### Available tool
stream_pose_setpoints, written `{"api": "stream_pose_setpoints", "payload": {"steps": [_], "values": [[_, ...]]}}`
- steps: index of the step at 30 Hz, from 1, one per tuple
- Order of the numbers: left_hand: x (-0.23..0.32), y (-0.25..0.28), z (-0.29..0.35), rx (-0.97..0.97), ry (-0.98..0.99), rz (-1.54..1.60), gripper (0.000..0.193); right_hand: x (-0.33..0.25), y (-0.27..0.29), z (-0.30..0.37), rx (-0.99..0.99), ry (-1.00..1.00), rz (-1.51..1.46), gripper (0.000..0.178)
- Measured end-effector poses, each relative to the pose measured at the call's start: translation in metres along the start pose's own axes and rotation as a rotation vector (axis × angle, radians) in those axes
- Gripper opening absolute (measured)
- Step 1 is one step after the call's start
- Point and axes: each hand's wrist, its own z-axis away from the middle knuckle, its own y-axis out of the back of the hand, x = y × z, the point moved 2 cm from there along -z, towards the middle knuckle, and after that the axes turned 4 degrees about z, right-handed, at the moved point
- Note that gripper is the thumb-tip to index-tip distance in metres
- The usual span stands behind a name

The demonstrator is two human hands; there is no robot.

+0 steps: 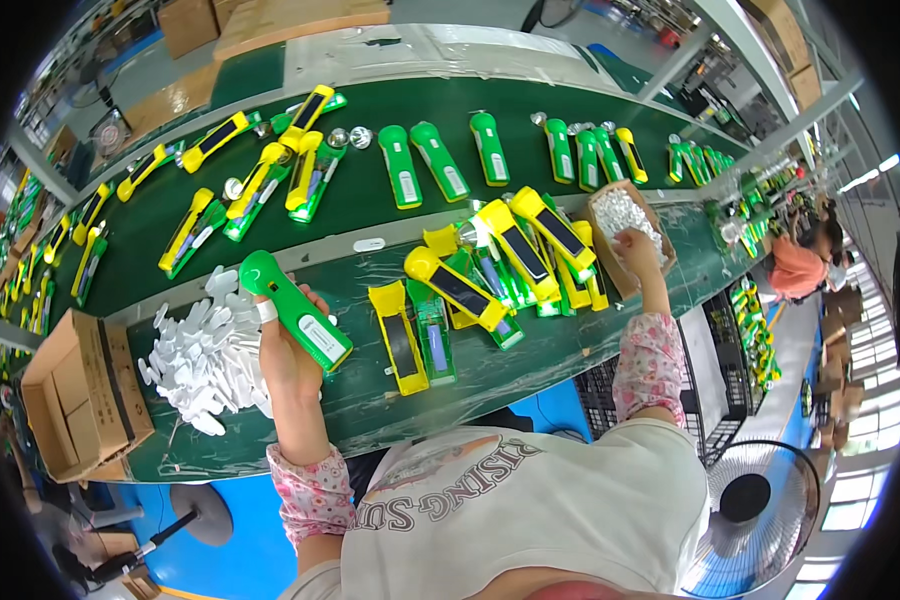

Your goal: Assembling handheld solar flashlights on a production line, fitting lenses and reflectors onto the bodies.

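My left hand (288, 350) is closed around a green flashlight (288, 303), its round head pointing up and left and a white oblong panel on its lower end. At the right, my right hand (638, 252) dips into an open cardboard box (607, 262) of small white parts (620, 212). Its fingers are bent together among them; what they pinch is too small to make out. Between my hands lies a pile of opened yellow-and-green flashlights (457, 290) with dark panels. White flat strips (205, 350) are heaped left of my left hand.
Beyond the worktop (530, 350), a green conveyor belt (350, 220) carries several flashlights, some green, some with yellow halves. An open cardboard box (80, 400) stands at the left end. A fan (755, 510) and black crates (725, 345) are at the right.
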Motion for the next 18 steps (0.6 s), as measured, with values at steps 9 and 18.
{"api": "stream_pose_setpoints", "payload": {"steps": [9, 18], "values": [[-0.012, -0.003, 0.013, -0.048, 0.009, -0.126, 0.053, -0.073, 0.037, -0.006, 0.160, 0.079, -0.172, 0.011], [-0.055, -0.046, 0.036, -0.327, 0.030, -0.382, 0.040, -0.401, 0.028, 0.098, -0.612, 0.539, -1.108, 0.013]]}}
